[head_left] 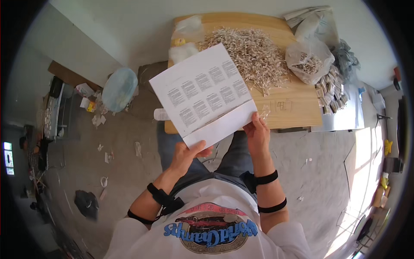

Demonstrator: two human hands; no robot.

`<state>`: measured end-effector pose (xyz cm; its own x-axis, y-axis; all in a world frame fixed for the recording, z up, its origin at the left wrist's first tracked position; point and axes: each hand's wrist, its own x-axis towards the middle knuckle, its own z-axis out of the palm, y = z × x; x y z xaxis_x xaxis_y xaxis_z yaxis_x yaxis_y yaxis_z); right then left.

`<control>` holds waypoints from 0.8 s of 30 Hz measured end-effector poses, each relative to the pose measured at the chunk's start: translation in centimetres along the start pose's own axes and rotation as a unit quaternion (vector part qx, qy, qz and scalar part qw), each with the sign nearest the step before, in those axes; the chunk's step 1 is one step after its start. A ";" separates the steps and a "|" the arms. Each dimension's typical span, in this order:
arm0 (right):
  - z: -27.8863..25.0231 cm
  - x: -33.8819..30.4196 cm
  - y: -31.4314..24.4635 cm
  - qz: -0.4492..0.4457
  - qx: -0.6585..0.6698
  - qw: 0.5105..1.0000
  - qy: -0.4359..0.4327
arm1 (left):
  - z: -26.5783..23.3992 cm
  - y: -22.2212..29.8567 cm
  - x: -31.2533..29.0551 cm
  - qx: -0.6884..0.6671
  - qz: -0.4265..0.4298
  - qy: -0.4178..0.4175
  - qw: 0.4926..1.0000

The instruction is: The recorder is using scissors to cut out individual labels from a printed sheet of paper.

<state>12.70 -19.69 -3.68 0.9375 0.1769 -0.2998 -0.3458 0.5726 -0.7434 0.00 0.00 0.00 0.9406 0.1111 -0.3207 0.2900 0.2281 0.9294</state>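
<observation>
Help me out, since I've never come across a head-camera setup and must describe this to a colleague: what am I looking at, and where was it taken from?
There is no machine here, just a person's bare left hand and right hand, with black bands on the forearms. The single picture comes from a camera on the person's head, looking down; its wide fisheye lens bends straight edges. Picture left is the person's left.

Both hands hold a white printed sheet by its near corners. Beyond it, the wooden table bears a big pile of thin sticks that look like cotton swabs. Toward the right are a clear bag holding more sticks and a heap of small packets.
</observation>
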 end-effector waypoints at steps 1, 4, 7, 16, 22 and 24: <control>0.3 0.5 -0.3 0.004 0.004 1.000 0.006 | 0.0 0.0 0.7 -0.018 -0.017 0.030 0.999; 0.9 -1.1 0.8 0.033 0.024 0.998 0.048 | -1.1 -0.2 -0.8 -0.024 -0.024 0.054 0.998; 0.5 0.9 0.9 0.053 0.036 0.998 0.016 | -1.0 -1.6 -0.2 -0.029 0.006 0.010 1.000; -1.3 4.9 -0.3 0.108 -0.062 0.986 -0.112 | -4.5 -5.3 2.3 -0.067 -0.084 0.018 0.994; -14.7 15.7 -11.1 -0.266 -0.292 0.877 0.273 | -2.1 -6.8 7.9 -0.211 -0.198 0.122 0.949; -17.1 18.5 -18.2 -0.309 -0.336 0.827 0.327 | -3.6 -8.2 8.6 -0.159 -0.270 0.033 0.949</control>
<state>35.66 -40.55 -5.94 0.7976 -0.5800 0.1655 0.0407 -0.2220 -0.9742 5.07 2.59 -11.07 0.6538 -0.0462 -0.7553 0.6486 0.5484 0.5278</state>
